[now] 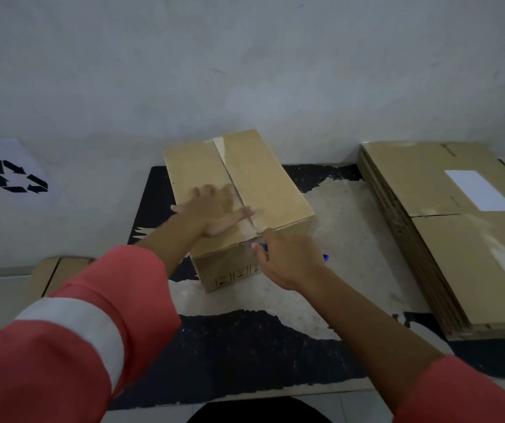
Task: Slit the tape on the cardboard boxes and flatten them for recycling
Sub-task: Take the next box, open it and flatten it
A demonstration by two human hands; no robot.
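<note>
A closed brown cardboard box [263,181] lies on a worn black mat [245,346], with a strip of clear tape [225,157] along its top seam. My left hand [214,213] presses flat on the box top, fingers spread, just left of the seam. At the near end of the seam, on the box's front top edge, my right hand [287,259] grips a blue cutter [324,257]. The fingers hide the blade.
A stack of several flattened boxes [446,239] lies to the right, the top one bearing a white label. A white sheet with a black recycling symbol [17,177] hangs low on the left wall. More flat cardboard [58,273] sits on the floor at left.
</note>
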